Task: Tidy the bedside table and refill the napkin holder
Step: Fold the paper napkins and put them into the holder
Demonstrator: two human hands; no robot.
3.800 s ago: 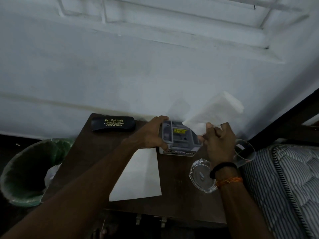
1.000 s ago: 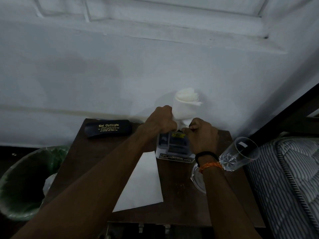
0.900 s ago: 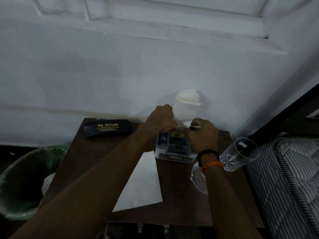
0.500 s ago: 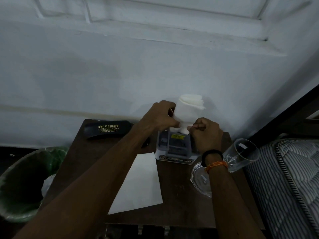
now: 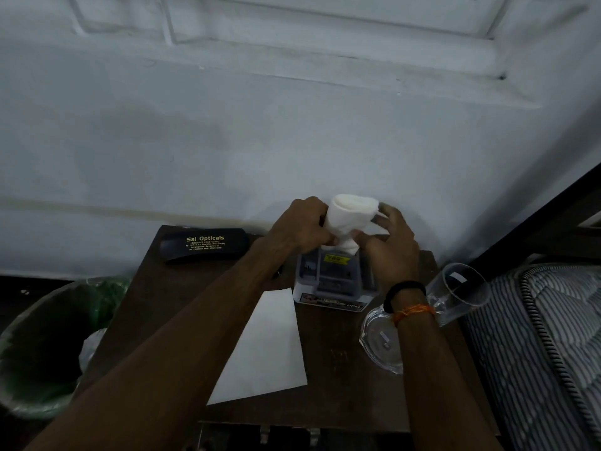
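At the far left I see a green bin (image 5: 48,346) standing on the floor beside the bedside table (image 5: 338,395); on the far left part of the table lies a black spectacle case (image 5: 204,245) with yellow letters, close to the wall; nearer to me, in the middle of the table, a white sheet of paper (image 5: 266,349) lies flat, and its near corner comes close to the table edge. My left hand (image 5: 300,226) has its fingers curled round the left side of a rolled bundle of white napkins (image 5: 348,219), which stands almost upright; the lower, narrow end of the bundle is at the top of the grey napkin holder (image 5: 335,278), which sits at the far side of the table on a printed white base; whether the bundle is already inside it I cannot tell. My right hand (image 5: 388,247) holds the right side of the same bundle, the thumb pressing low on it and the fingers bent round behind; on this wrist are a black band and an orange thread. Right of the holder a clear glass ashtray (image 5: 379,345) is partly hidden under my right forearm; just beyond it a drinking glass (image 5: 458,292) stands at the right edge of the table; at the far right is a striped mattress (image 5: 546,353).
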